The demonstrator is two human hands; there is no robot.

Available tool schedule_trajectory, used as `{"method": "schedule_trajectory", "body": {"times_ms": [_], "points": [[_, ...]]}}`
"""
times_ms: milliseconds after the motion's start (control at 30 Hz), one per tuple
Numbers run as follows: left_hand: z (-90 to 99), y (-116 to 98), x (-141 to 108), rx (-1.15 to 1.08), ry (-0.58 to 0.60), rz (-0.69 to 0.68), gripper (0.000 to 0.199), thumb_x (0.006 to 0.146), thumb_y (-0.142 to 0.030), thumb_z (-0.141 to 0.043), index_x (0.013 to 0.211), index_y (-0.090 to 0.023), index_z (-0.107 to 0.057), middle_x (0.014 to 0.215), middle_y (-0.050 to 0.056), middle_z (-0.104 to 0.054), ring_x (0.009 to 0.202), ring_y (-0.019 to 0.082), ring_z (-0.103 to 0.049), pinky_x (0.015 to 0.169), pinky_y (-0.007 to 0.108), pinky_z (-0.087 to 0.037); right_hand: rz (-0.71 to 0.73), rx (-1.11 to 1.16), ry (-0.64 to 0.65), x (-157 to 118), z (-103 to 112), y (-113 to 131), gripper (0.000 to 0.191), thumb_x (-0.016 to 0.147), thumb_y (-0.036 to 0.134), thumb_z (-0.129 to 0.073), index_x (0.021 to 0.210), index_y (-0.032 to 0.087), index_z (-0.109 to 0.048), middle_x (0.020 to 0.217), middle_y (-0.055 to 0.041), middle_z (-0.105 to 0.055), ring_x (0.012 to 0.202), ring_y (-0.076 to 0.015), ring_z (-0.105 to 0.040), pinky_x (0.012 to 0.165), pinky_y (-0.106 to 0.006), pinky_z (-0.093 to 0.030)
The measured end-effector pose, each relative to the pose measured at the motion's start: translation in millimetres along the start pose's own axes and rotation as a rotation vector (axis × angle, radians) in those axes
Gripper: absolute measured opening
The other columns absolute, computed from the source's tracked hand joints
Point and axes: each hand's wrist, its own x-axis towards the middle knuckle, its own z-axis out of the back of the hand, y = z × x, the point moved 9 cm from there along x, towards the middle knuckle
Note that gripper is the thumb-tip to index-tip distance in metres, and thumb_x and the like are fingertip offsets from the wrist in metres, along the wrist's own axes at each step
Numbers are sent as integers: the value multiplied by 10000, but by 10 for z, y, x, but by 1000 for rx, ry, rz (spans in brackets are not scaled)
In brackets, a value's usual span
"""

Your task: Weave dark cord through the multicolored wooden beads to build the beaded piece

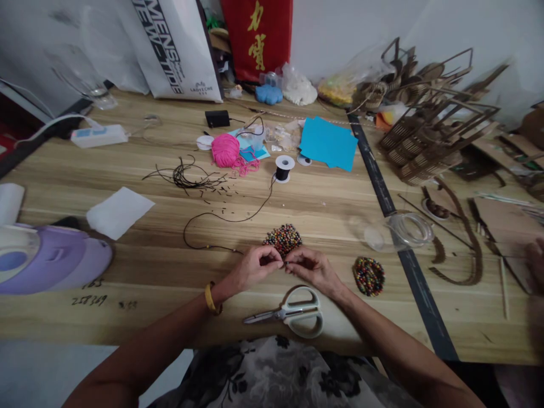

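Observation:
My left hand (pixel 259 267) pinches the end of a thin black cord (pixel 221 217), which loops back to a small white spool (pixel 283 168). A couple of beads sit along the cord left of that hand. Fingertips of my right hand (pixel 312 266) are closed on a tiny dark bead (pixel 286 262), touching the cord's end. Just beyond both hands lies a pile of loose multicoloured beads (pixel 284 238). Scissors (pixel 293 313) with pale handles rest in front of me, under the hands. To the right is a coiled string of beads (pixel 369 276).
Cut black cords (pixel 187 177) and snippets lie at back left, near pink yarn (pixel 226 150). Blue sheets (pixel 329 143) lie behind the spool. A purple device (pixel 63 258) stands left; clear tubing (pixel 410 229) and woven baskets (pixel 420 141) are right. Part of another person's hand (pixel 536 260) shows far right.

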Motion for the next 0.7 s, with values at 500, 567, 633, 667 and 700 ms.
{"method": "schedule_trajectory", "body": {"times_ms": [500, 567, 633, 667, 700], "points": [[-5, -9, -3, 22, 0, -9, 86, 761, -183, -586, 743, -121, -642, 679, 12, -608, 641, 120, -516, 606, 218, -399, 109, -146, -10, 4, 27, 106, 154, 818, 320, -655, 815, 166, -651, 770, -40, -620, 732, -146, -566, 678, -265, -445], [-7, -13, -5, 37, 5, -6, 87, 764, -184, -585, 745, -122, -644, 679, 11, -608, 641, 120, -516, 606, 218, -398, 104, -153, -10, 5, 27, 108, 162, 821, 326, -651, 816, 164, -650, 766, -40, -619, 727, -146, -566, 672, -266, -447], [-8, -15, -7, 48, 9, -2, 90, 765, -191, -588, 750, -124, -646, 677, 9, -609, 638, 119, -515, 605, 217, -398, 101, -167, -6, 6, 24, 115, 163, 826, 327, -645, 817, 164, -650, 769, -42, -620, 730, -147, -567, 673, -268, -447], [-9, -14, -8, 50, 12, 1, 91, 766, -194, -589, 752, -125, -647, 679, 9, -611, 641, 120, -517, 608, 217, -399, 101, -174, -1, 6, 20, 118, 160, 830, 325, -642, 819, 165, -651, 773, -43, -621, 735, -148, -567, 677, -270, -446], [-9, -14, -9, 52, 12, 2, 91, 766, -196, -590, 752, -127, -647, 682, 10, -612, 646, 122, -520, 611, 217, -401, 103, -180, 3, 5, 16, 121, 156, 833, 322, -639, 822, 167, -652, 776, -44, -623, 739, -149, -567, 682, -273, -446]]}}
